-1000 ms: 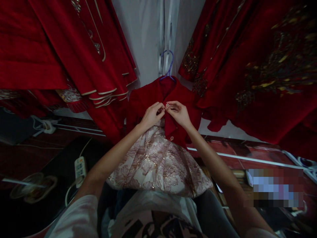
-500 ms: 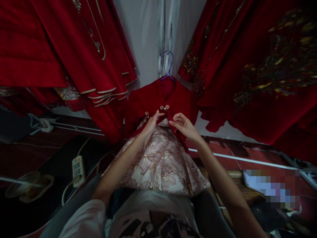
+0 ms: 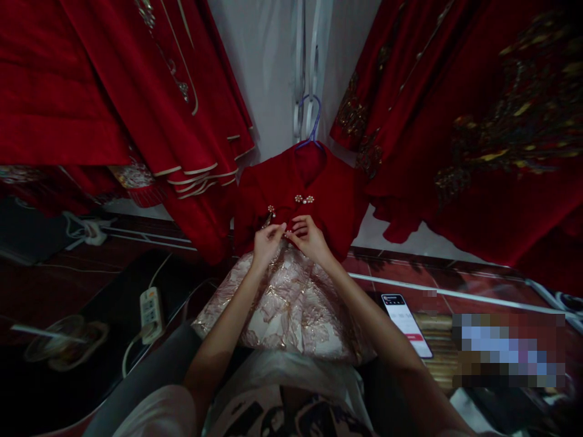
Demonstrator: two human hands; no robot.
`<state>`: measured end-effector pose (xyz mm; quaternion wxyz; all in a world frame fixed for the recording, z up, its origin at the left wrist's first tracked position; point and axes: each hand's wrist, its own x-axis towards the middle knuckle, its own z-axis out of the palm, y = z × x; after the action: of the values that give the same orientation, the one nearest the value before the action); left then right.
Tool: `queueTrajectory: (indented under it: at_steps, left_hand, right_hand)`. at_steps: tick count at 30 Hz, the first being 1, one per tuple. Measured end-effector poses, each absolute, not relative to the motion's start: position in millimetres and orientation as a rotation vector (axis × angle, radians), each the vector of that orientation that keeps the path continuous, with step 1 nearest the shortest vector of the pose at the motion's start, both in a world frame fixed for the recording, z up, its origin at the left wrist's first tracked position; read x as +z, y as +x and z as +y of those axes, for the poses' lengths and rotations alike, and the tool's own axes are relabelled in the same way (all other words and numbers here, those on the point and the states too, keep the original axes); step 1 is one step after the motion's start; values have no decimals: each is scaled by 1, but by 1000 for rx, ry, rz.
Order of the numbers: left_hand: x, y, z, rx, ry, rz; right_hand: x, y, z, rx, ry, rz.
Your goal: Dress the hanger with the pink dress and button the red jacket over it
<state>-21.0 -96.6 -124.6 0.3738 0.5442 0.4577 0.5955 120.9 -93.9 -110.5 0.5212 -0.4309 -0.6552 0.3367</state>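
A short red jacket [image 3: 337, 188] hangs on a purple hanger [image 3: 315, 124] in front of me, above a pale pink-and-gold brocade skirt [image 3: 286, 309]. Beaded flower clasps [image 3: 304, 199] sit at the middle of its chest, and a beaded ornament [image 3: 271, 210] is on its left side. My left hand [image 3: 268, 244] pinches the jacket's lower front edge. Close beside it, my right hand [image 3: 310, 238] also pinches that edge, fingertips nearly meeting the left ones. Small bead-like bits show between the fingertips, too small to make out.
Red garments [image 3: 104, 97] with trim hang at left, and more with gold embroidery [image 3: 496, 145] at right. A power strip [image 3: 152, 314] and a clear container [image 3: 64, 340] lie on a dark surface at left. A phone [image 3: 407, 326] rests on a wooden surface at right.
Both hands have moved down from just under the chest clasps to the jacket's lower front edge and come together. The jacket front, parted before, now lies closed. The phone has come into view.
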Motion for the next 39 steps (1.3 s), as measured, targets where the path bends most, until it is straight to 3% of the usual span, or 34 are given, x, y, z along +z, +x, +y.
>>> queueTrajectory:
  at_steps: [4,9,21,39]
  left_hand:
    - [-115,-35,-91,1577,1547,1302]
    - [-117,-52,-69,1696,1784,1547]
    - [-127,-43,-46,1726,1497,1202]
    - [-122,-56,-46,1603,1725,1255]
  right_hand:
    - [-111,116,-85,986,-907,-1523]
    - [-104,114,-77,913,-887,-1509]
    - [-92,93,-48,493,-1008,-1666]
    - [-100,85,-48,402,-955,-1597]
